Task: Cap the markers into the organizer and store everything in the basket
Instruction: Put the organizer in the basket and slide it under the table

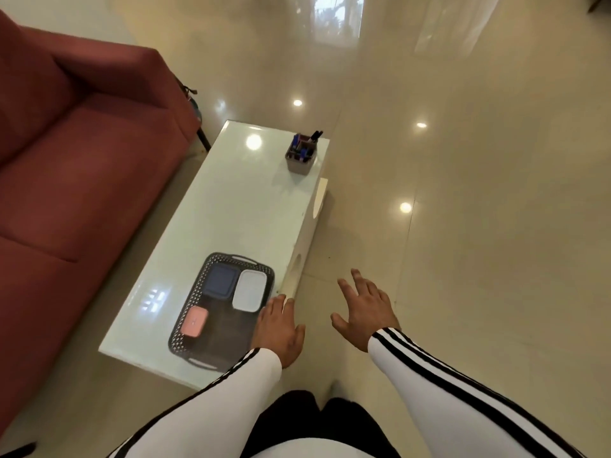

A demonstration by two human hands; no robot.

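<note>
Perforated dark basket (185, 328) — glossy white table (231, 206).

We see bare desk (238, 206) between the basket (197, 289) at the near end and the organizer (301, 157) at the far right corner. Sofa (66, 160) hems the left side; floor (463, 226) on the right is open. Boxes (248, 294) take up the basket's far and left parts.

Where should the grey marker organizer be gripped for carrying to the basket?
Probably around its outer side walls, coming from the side: the organizer stands upright, and markers sticking out of its open top block a grasp from above.
</note>
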